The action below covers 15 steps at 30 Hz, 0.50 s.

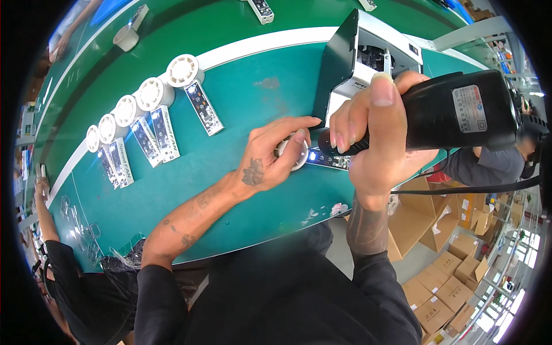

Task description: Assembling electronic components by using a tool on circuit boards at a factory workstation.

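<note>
My right hand is wrapped round a black electric screwdriver. The tool lies nearly level, its front end pointing left toward my other hand; its tip is hidden. With thumb and fingers curled, my left hand grips a small round white fan housing on the green mat. From that housing a narrow circuit board with a lit blue-white light extends right, partly under the screwdriver and right hand. Just beyond my hands stands a white and black screw feeder with an open front.
Several white round fan housings with circuit boards stand in a row along the mat's far left. Behind a white rail runs a green belt carrying more parts. Cardboard boxes lie at lower right. Other people work left and right.
</note>
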Available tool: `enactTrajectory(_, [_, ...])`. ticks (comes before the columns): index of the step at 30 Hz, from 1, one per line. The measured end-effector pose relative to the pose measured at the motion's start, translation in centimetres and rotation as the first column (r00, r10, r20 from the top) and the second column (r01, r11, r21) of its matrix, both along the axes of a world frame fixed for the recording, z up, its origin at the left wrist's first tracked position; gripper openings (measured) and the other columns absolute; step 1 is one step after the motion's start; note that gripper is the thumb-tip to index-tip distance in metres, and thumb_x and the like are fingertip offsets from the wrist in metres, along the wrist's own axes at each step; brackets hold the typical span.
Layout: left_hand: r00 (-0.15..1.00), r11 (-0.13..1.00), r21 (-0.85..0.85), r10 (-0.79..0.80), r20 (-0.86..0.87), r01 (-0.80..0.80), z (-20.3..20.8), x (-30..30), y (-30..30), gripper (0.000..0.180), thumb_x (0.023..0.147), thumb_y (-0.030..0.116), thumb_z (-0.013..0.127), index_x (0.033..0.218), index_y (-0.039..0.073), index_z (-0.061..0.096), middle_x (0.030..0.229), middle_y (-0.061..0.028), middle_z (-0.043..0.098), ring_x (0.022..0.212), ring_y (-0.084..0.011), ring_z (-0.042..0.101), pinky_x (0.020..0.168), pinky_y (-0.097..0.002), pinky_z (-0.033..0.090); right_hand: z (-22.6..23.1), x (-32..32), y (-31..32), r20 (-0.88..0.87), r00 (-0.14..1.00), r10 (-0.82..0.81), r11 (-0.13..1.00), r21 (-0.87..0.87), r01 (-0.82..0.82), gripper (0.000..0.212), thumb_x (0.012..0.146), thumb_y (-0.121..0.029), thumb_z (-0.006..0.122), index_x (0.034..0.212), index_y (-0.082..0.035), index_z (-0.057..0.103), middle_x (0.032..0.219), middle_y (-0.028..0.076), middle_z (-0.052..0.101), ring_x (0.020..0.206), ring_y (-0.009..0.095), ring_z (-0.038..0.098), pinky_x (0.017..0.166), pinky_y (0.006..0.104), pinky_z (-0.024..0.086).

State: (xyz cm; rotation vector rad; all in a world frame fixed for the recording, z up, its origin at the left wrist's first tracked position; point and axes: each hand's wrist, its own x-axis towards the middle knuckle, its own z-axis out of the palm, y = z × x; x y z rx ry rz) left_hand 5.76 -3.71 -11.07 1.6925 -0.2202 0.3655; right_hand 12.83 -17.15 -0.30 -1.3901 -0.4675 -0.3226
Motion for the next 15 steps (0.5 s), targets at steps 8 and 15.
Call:
enactTrajectory(8, [0.997,1.0,-0.019,-0.001,0.083,0.003,-0.9,0.0,0.1,0.027,0.109,0.009,0.057,0.131,-0.002,0.069,0.092,-0.0105,0.071,0.071,-0.0152,0.063,0.064,-0.0314,0.052,2.0,0.3,-5.2,0.16,0.954,0.254,0.945,-0.25,-0.21,0.038,0.112,-0.038,0.033,0.109,-0.008,0.056,0.059,0.002,0.047,0.047,0.015,0.049,0.048,0.0304,0.045])
enactTrajectory(15, [1.0,1.0,-0.002,-0.009,0.018,0.009,-0.7,-0.2,0.4,0.027,0.11,0.009,0.056,0.131,-0.002,0.068,0.089,-0.0085,0.067,0.071,-0.0138,0.062,0.064,-0.0307,0.051,5.5,1.9,-2.4,0.074,0.981,-0.178,0.984,0.029,0.176,0.025,0.106,-0.022,0.06,0.092,-0.001,0.056,0.058,0.005,0.045,0.042,0.016,0.044,0.044,0.0334,0.04])
